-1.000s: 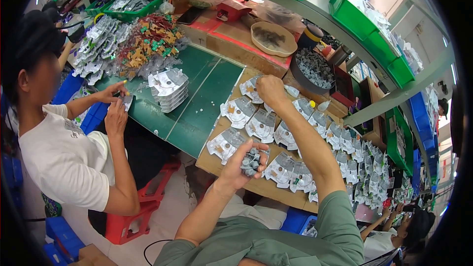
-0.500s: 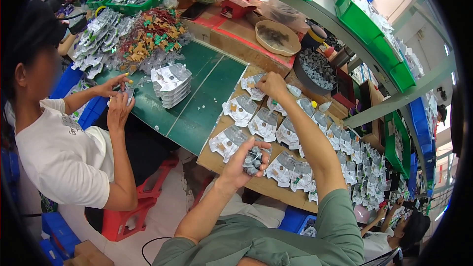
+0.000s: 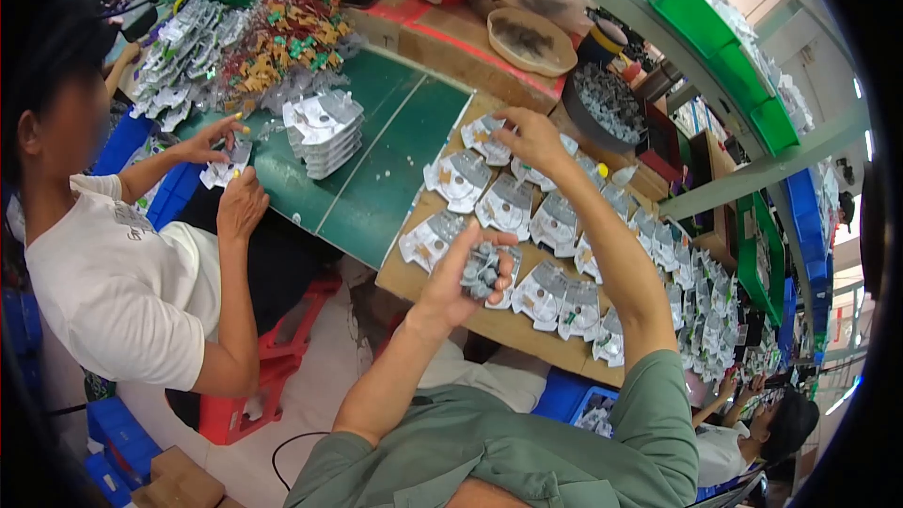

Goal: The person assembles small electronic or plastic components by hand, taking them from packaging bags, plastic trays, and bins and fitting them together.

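While a seated co-worker [image 3: 113, 263] handles a blister card at the green mat [image 3: 376, 169] to your left, your left hand [image 3: 466, 273] cups a clump of small grey parts [image 3: 480, 268]. Further right, your right hand [image 3: 531, 136] pinches a blister card [image 3: 484, 136] lying on the wooden bench [image 3: 414, 277].

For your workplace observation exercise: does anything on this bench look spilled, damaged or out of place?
Nothing stands out. The grey plastic trays lie in overlapping rows on the bench. The left hand cups small grey parts; the right hand rests on a far tray.
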`<control>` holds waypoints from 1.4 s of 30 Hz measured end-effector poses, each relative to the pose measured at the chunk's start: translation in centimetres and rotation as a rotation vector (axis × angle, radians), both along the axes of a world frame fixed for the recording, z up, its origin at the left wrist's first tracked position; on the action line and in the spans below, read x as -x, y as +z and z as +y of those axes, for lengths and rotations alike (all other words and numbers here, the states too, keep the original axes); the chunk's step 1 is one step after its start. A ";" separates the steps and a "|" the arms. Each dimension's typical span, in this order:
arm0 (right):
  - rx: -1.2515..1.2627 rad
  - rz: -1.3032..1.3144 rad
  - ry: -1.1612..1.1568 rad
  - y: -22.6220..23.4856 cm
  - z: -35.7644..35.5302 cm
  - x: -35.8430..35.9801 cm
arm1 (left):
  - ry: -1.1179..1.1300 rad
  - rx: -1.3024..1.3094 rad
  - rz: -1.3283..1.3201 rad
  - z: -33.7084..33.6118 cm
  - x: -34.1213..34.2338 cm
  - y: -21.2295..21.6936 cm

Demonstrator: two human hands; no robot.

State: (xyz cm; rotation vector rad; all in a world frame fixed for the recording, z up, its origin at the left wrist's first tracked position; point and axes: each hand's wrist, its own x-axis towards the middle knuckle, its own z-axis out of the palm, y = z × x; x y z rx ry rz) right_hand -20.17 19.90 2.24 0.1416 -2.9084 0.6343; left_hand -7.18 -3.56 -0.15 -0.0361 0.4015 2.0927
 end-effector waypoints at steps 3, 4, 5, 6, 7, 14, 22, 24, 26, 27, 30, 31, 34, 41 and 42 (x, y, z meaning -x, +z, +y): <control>0.540 -0.243 0.094 3.0 -2.5 -5.5 | -0.005 -0.013 0.031 0.0 0.8 -0.4; 0.596 -0.338 0.154 4.2 -3.5 -7.8 | -0.025 0.024 0.032 0.1 0.8 -0.3; 0.653 -0.427 0.216 5.3 -4.4 -9.7 | -0.046 0.063 0.040 0.3 0.9 -0.2; 0.572 -0.445 0.267 5.9 -4.8 -11.0 | -0.038 0.075 0.082 0.8 0.8 -0.3; 0.494 -0.463 0.306 6.5 -4.9 -12.3 | -0.058 0.074 0.085 1.2 0.7 0.0; 0.502 -0.529 0.221 7.0 -3.4 -15.6 | -0.228 0.144 0.209 3.1 -0.3 0.5; 0.477 -0.448 0.133 6.4 0.4 -18.1 | -0.321 0.097 0.031 4.4 -1.2 0.0; 0.671 -0.341 0.037 4.1 1.9 -18.3 | -0.318 0.068 -0.034 5.9 -0.6 -0.9; 0.800 -0.292 -0.062 3.6 3.0 -18.2 | -0.275 0.031 -0.134 7.0 0.0 -1.3; 0.934 -0.230 -0.107 3.6 3.0 -18.4 | -0.248 0.029 -0.178 7.5 0.4 -1.5; 0.987 -0.100 -0.225 2.5 3.4 -18.5 | -0.230 0.035 -0.182 8.3 1.9 -1.3; 0.973 -0.020 -0.205 2.1 2.6 -18.6 | -0.207 0.067 -0.173 7.9 1.7 -1.2; 1.079 -0.042 -0.184 1.9 1.2 -18.7 | -0.185 0.056 -0.213 8.4 1.3 -1.8; 1.040 -0.061 -0.235 0.0 -0.6 -19.0 | -0.215 -0.079 -0.199 7.7 0.5 -2.3; 1.090 -0.071 -0.238 -0.3 -0.8 -19.2 | -0.213 -0.084 -0.204 7.6 0.4 -2.3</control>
